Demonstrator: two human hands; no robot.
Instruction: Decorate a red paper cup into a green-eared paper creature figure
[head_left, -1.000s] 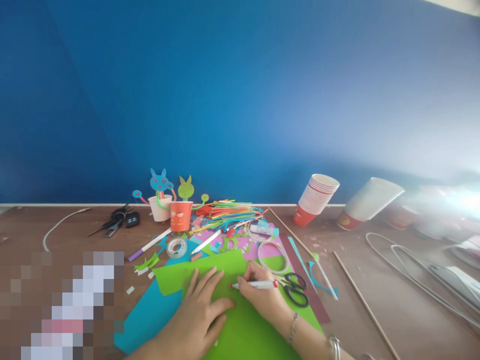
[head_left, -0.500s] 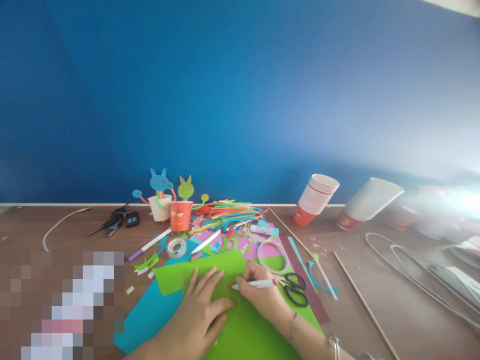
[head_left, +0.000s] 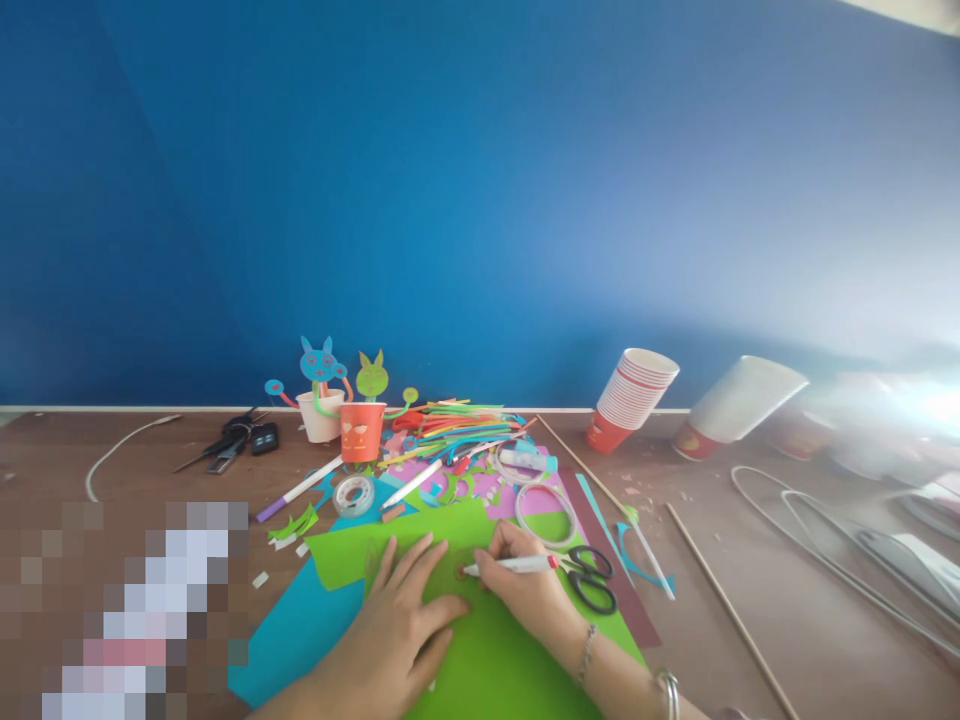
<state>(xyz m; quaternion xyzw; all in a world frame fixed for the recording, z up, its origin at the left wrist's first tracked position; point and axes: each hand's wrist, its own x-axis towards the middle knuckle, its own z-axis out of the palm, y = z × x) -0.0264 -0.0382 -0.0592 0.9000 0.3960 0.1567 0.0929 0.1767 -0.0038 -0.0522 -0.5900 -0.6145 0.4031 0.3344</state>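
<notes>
My left hand [head_left: 405, 615] lies on the green paper [head_left: 525, 665], palm down with its fingers spread. Just to the right, my right hand [head_left: 525, 585] grips a white marker [head_left: 521, 565] with a red end. The marker's tip touches the green paper beside a small reddish mark [head_left: 460, 572]. Under the green paper lies a blue sheet [head_left: 300, 630]. Black-handled scissors [head_left: 592, 580] rest right of my right hand, near a ring of clear tape [head_left: 546, 515].
Two cups with paper animal figures, one white [head_left: 320, 415] and one red [head_left: 361, 432], stand at the back left. Colourful pipe cleaners [head_left: 465, 430] lie behind the paper. Stacked cups [head_left: 632, 398] lean back right; a wooden stick [head_left: 727, 605] and cables [head_left: 825, 545] lie right.
My right hand and the marker have shifted very slightly. My left hand has stayed in place on the paper.
</notes>
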